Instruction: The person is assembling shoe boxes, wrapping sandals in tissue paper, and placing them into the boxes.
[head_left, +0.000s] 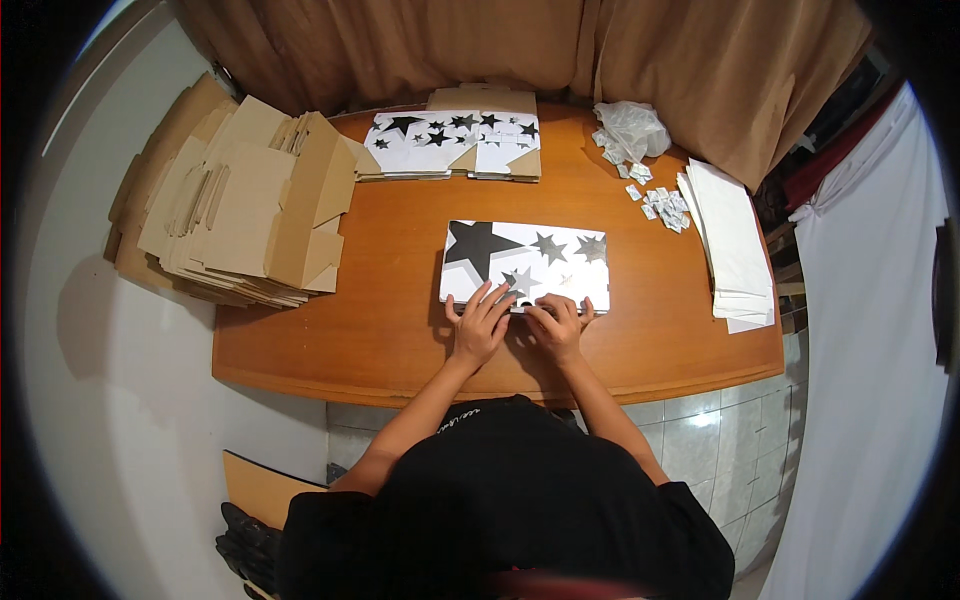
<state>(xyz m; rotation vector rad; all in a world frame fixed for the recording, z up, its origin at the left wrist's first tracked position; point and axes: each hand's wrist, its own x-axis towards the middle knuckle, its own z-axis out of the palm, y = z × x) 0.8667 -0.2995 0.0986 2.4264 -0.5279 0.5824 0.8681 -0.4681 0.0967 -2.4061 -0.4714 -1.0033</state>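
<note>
A closed white cardboard box printed with black and grey stars lies in front of me on the wooden table. My left hand rests at its near edge, with the fingers spread and stretched over the front of the lid. Just to its right, my right hand has bent fingers closed on the same near edge. Between the hands, a small dark notch shows at the front of the box. The box's near side is mostly hidden by my hands.
Folded brown cardboard boxes are stacked at the left. Flat star-printed cardboard lies at the far side. Small white packets lie by a clear plastic bag at the far right, beside stacked white paper sheets.
</note>
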